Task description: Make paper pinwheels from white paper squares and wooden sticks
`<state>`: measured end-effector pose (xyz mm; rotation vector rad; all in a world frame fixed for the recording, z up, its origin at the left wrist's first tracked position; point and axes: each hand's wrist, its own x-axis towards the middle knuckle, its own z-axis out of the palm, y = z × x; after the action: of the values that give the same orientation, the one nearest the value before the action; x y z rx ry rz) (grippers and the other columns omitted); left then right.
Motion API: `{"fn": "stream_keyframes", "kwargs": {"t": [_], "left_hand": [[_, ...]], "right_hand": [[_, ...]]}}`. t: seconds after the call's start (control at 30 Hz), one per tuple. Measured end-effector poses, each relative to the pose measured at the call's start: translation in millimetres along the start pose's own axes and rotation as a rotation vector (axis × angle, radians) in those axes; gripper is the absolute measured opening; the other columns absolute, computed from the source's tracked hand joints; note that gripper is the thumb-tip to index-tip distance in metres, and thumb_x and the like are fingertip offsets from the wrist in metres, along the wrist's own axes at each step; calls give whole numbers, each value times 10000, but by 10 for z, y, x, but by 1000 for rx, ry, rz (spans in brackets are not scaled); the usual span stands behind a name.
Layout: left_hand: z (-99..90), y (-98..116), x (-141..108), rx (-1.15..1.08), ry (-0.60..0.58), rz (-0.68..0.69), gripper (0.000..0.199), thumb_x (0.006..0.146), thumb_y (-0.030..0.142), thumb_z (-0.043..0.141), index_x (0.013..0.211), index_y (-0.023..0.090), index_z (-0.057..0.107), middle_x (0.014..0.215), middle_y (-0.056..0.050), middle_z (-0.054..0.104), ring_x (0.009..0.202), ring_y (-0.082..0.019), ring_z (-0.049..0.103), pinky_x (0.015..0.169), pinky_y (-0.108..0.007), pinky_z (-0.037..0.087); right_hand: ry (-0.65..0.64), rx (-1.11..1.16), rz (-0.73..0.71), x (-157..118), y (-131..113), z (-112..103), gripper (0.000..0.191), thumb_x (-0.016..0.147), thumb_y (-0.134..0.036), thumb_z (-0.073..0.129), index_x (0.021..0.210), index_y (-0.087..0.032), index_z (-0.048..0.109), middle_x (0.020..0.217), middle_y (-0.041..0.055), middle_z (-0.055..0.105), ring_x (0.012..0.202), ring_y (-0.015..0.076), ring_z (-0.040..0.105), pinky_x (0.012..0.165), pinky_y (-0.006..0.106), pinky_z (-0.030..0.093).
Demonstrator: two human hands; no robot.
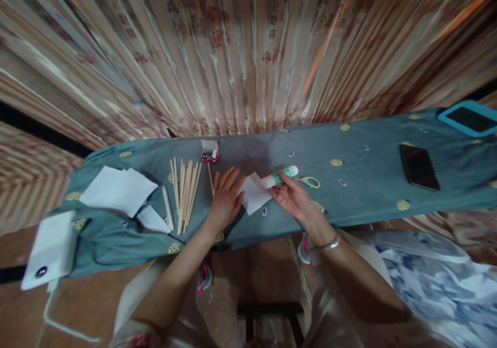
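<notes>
My right hand (291, 195) is closed around a glue stick (284, 175) with a green and white label, tilted above a small white paper (255, 192). The paper lies creased on the cloth in front of me. At its left edge, my left hand (226, 195) rests flat with the fingers stretched out and holds nothing. A single thin wooden stick (210, 177) pokes out beyond the left hand, partly hidden by it. Scissors with a light green handle (310, 182) lie just right of the glue stick, their blades mostly covered by the right hand.
Left of my hands lie several wooden sticks (188, 195), a white pen (167, 207) and white paper sheets (118, 188). A small open box (210, 152) stands behind. A white power bank (52, 249) sits far left; a phone (419, 167) and blue-framed tablet (471, 118) lie right. Curtains (248, 53) hang behind.
</notes>
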<state>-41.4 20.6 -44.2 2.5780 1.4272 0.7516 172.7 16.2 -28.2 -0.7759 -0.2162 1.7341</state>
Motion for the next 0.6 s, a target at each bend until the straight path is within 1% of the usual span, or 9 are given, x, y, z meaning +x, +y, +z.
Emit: {"fn": "stream_keyframes", "kwargs": {"t": [0.13, 0.3, 0.4, 0.5, 0.57, 0.6], "left_hand": [[-42, 62, 6, 18, -33, -17, 382, 973, 225, 457, 1332, 166, 570, 1488, -153, 515, 1460, -283, 370, 1223, -595, 193], [-119, 107, 64, -30, 29, 8, 384, 996, 258, 439, 1356, 182, 546, 1453, -150, 550, 1437, -272, 406, 1220, -589, 197], [-200, 145, 117, -60, 102, 44, 372, 1006, 266, 435, 1350, 172, 542, 1423, -149, 575, 1417, -272, 431, 1218, -575, 221], [-393, 225, 137, -106, 171, 63, 361, 1006, 283, 450, 1345, 199, 544, 1385, -128, 600, 1369, -264, 484, 1194, -535, 311], [-597, 278, 121, -166, 204, 76, 364, 1010, 278, 444, 1360, 230, 530, 1356, -95, 614, 1336, -239, 512, 1162, -475, 389], [-704, 295, 106, -168, 210, 45, 359, 1016, 283, 427, 1359, 254, 529, 1365, -79, 603, 1329, -234, 516, 1152, -462, 407]], "right_hand": [[-44, -4, 34, 10, 43, -1, 132, 787, -223, 793, 834, -183, 676, 806, 18, 788, 710, 132, 746, 667, 197, 634], [-29, 9, 21, -4, 61, 40, 136, 768, -215, 808, 796, -186, 678, 795, 16, 781, 704, 129, 734, 629, 187, 626], [-22, -12, 26, -8, 48, 45, 142, 772, -232, 809, 803, -187, 677, 802, 16, 778, 700, 121, 727, 635, 181, 619], [-31, -29, 30, -2, 31, 30, 156, 770, -249, 813, 800, -189, 672, 800, 6, 773, 712, 115, 726, 660, 180, 617], [-37, -31, 21, 1, 19, 24, 165, 764, -259, 819, 798, -192, 672, 802, 0, 773, 724, 115, 725, 671, 185, 618], [-40, -31, 19, 1, 12, 25, 164, 762, -258, 821, 796, -193, 674, 808, 0, 774, 729, 115, 724, 670, 186, 617]]}}
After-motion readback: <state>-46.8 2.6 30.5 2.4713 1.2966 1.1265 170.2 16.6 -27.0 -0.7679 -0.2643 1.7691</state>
